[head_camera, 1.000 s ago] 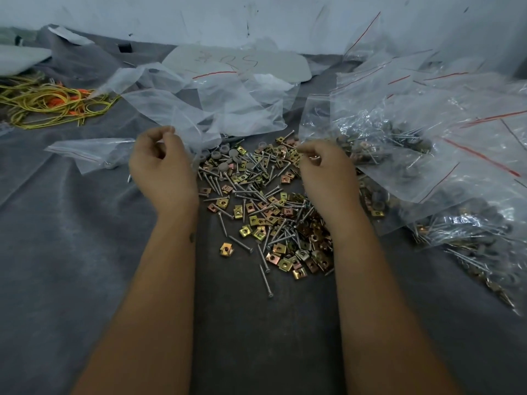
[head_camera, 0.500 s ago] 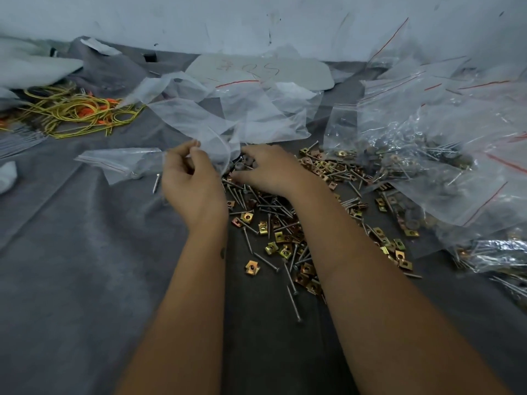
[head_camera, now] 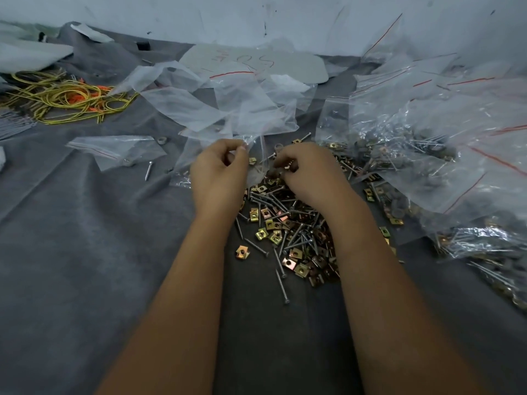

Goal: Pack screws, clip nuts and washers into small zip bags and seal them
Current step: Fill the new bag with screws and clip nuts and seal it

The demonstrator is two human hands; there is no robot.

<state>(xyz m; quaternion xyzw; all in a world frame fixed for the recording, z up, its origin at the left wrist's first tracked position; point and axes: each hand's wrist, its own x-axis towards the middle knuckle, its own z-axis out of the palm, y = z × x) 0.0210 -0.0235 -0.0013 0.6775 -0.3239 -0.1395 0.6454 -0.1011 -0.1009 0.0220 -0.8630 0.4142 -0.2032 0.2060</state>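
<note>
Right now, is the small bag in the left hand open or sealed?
Cannot tell. The left hand pinches the clear small bag at its edge, but the crumpled plastic hides its zip strip.

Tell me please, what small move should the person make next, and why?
Probably bring the right hand the short way over to the mouth of the zip bag and drop the parts in. The left hand pinches the bag's edge and holds it up, and the right hand's fingers are curled round small hardware just above the pile of screws and clip nuts.
</note>
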